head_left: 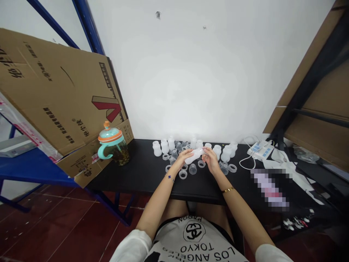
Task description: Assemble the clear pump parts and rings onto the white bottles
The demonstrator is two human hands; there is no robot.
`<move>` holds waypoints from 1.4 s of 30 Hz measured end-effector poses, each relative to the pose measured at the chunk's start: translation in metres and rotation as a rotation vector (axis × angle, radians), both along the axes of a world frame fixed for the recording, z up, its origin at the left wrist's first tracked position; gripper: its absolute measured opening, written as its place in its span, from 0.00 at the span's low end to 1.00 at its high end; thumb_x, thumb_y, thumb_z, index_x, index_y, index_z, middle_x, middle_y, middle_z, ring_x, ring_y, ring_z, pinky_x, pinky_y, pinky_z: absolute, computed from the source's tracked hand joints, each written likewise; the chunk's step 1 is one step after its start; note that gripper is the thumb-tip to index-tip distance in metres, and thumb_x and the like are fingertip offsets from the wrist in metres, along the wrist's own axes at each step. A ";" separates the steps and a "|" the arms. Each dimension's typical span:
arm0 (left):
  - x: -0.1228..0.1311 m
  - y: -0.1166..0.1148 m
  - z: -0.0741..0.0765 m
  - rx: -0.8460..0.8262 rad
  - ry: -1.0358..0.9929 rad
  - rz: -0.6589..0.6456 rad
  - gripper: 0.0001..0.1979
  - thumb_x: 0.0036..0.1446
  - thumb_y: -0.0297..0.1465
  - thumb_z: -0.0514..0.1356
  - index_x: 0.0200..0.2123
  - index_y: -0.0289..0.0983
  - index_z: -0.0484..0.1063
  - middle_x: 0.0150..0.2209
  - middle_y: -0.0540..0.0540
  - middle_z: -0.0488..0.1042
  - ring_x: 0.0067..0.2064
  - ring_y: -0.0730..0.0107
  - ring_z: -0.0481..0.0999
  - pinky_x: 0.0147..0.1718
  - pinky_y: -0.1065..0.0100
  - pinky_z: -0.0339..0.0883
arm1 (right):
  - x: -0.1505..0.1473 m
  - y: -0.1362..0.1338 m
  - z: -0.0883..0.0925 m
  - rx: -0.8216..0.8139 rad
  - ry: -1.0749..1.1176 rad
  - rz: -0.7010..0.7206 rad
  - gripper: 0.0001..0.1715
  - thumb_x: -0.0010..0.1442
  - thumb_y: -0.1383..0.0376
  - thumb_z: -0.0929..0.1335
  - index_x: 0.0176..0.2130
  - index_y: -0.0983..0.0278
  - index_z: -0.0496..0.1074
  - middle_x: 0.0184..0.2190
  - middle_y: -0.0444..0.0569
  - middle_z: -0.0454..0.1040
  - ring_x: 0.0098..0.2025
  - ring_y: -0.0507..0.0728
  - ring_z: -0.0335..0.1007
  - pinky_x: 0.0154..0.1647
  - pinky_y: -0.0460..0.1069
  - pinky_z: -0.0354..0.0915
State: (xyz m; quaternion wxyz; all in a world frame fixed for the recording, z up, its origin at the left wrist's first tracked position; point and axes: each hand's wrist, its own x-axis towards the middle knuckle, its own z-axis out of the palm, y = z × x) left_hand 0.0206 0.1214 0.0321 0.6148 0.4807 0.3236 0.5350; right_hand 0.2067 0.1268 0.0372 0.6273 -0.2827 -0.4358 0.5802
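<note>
Both hands meet over the middle of the black table [141, 171], holding 1 small translucent bottle [194, 155] between them. The left hand [183, 158] is wrapped around the bottle's left end, fingers closed on it; the right hand [209, 159] pinches its right end, though the fingertips are too small to tell exactly how they sit. Around the hands lie clear plastic rings [183, 175] and small cups [192, 169], and a row of white bottles [164, 146] stands on the far side. A mug with a teal and orange lid [113, 147] stands far left beside a tilted cardboard box [54, 98]. A white power strip [260, 150] lies far right.
</note>
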 end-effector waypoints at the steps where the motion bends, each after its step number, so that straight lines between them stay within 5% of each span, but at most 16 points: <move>1: 0.000 0.000 0.000 0.000 0.001 -0.001 0.27 0.42 0.39 0.73 0.45 0.33 0.79 0.41 0.41 0.79 0.39 0.63 0.75 0.37 0.68 0.59 | 0.000 0.000 0.000 0.000 -0.002 0.003 0.18 0.49 0.57 0.76 0.39 0.62 0.76 0.38 0.46 0.77 0.21 0.48 0.67 0.13 0.44 0.58; 42: -0.001 0.000 0.000 -0.003 0.017 -0.009 0.26 0.43 0.39 0.73 0.46 0.34 0.80 0.41 0.42 0.79 0.38 0.64 0.75 0.36 0.68 0.60 | 0.001 -0.001 0.001 0.000 -0.015 0.000 0.18 0.51 0.56 0.74 0.40 0.62 0.77 0.47 0.49 0.77 0.22 0.49 0.67 0.14 0.45 0.57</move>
